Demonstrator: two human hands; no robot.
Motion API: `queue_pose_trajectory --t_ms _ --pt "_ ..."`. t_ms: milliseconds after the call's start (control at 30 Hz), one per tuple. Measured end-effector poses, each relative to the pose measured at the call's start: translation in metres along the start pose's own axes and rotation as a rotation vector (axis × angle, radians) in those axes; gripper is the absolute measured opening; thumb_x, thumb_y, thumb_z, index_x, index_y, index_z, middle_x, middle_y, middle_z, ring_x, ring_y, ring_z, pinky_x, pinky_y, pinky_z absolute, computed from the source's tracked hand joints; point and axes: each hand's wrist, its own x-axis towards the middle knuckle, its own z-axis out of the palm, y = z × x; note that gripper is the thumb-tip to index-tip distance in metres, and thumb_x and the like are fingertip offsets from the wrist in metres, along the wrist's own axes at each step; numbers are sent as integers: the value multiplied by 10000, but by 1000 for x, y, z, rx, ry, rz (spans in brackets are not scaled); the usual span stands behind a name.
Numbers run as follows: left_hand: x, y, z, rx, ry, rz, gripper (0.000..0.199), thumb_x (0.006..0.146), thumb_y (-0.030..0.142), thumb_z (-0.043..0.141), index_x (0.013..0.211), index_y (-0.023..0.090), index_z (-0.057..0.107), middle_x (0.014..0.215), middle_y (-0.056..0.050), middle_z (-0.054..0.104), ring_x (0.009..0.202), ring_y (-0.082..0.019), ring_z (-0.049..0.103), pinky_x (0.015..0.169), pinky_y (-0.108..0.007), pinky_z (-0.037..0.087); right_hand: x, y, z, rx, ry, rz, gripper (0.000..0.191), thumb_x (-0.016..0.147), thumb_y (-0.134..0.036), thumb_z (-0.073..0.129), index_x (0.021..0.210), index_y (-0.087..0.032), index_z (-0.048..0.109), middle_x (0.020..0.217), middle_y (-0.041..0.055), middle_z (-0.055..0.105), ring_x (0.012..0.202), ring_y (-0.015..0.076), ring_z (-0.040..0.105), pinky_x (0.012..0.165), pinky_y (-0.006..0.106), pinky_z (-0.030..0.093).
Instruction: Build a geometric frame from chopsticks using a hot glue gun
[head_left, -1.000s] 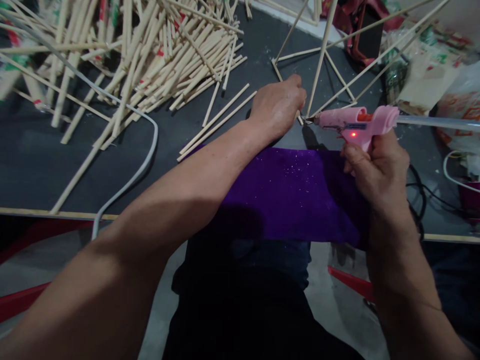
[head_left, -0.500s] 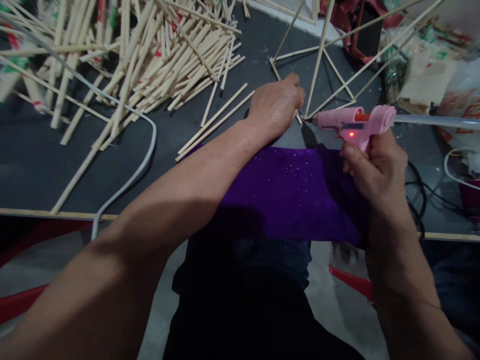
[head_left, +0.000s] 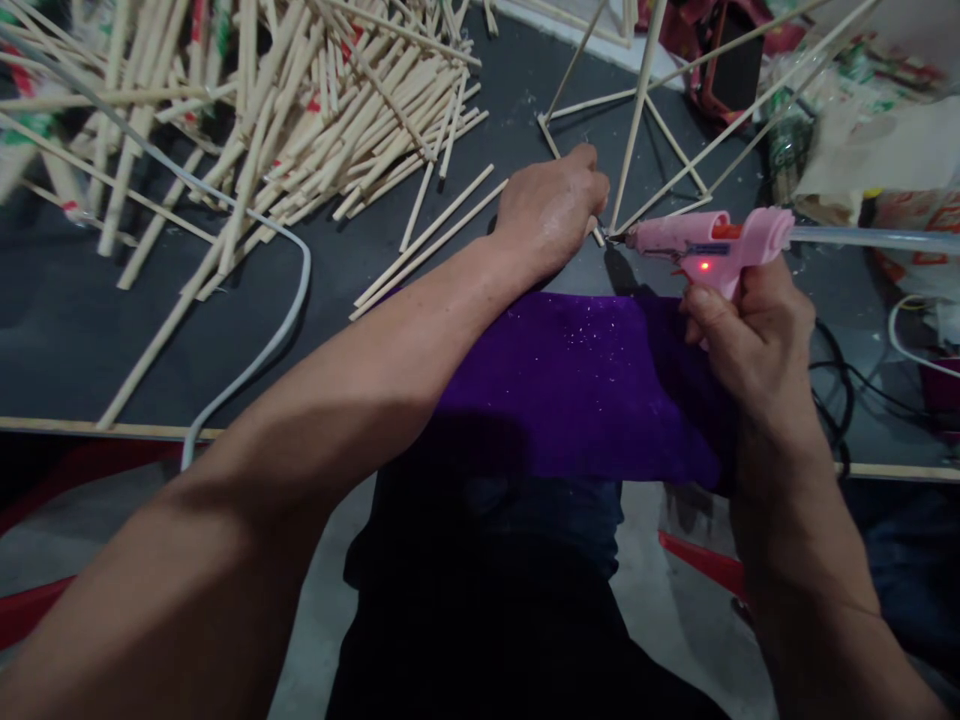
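Observation:
My right hand is wrapped round the grip of a pink glue gun, whose red light is lit. A clear glue stick juts from the gun's back end. The nozzle touches or nearly touches a corner of a frame of thin wooden sticks. At that same corner my left hand is closed on a wooden stick, part of which its fingers hide. Below the hands, a purple cloth with pale specks lies over the table edge.
A large heap of wooden sticks covers the back left, with two loose sticks beside my left wrist. A white cable crosses the left side. Plastic packets and black cords lie at the right.
Both hands, the glue gun and the frame hold nearly the same positions. The view has shifted very slightly.

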Motion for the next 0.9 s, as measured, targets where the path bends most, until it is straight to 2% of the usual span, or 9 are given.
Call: queue_pose_trajectory --t_ms 167,300,367,500,600,667,800,900 --pt "0 10 -6 111 -28 -5 453 999 319 533 1253 474 875 1526 15 742 1340 -420 680 1068 -642 521 0 0 -1 20 -8 1 254 985 -498 724 1057 -267 648 628 -48 616 520 188 552 622 349 398" --pt "-2 16 -9 241 -41 8 460 1051 280 492 1327 364 851 1587 -23 706 1278 -359 701 1017 -579 560 0 1 0 41 -6 4 330 996 -586 734 1041 -270 650 639 -38 630 515 186 551 606 350 394" --pt "-1 15 -9 256 -39 11 482 1051 282 484 1361 354 845 1593 -41 701 1283 -367 706 1016 -585 559 1 1 0 46 -6 9 337 995 -598 734 1043 -274 655 637 -40 631 510 185 548 600 351 395" --pt "3 10 -8 146 -66 -8 562 983 385 483 1405 486 841 1605 6 705 1394 -467 661 1100 -690 472 2 1 0 31 -10 14 317 992 -587 730 1041 -281 661 629 -47 628 515 186 547 600 352 400" --pt "3 10 -8 37 -85 -41 585 951 468 478 1418 574 814 1621 51 697 1494 -509 596 1164 -720 397 1 1 0 32 -17 10 292 989 -549 724 1049 -272 655 639 -41 636 513 180 542 593 345 387" --pt "2 12 -9 61 -83 -46 586 967 455 458 1428 533 813 1646 33 676 1481 -489 608 1164 -708 420 1 1 0 34 -21 3 276 989 -529 720 1046 -269 648 635 -41 630 509 179 537 592 341 378" --pt "0 17 -11 229 -77 -1 572 998 357 441 1410 349 838 1639 -79 671 1365 -457 691 1061 -670 528 0 1 0 31 -15 0 277 987 -535 723 1037 -276 640 621 -45 622 509 185 534 600 343 375" --pt "0 17 -11 216 -80 -7 540 1014 343 459 1390 371 845 1641 -62 670 1369 -458 691 1072 -663 529 0 0 0 33 -12 -3 273 986 -529 721 1052 -274 650 611 -49 617 513 189 544 606 345 385"
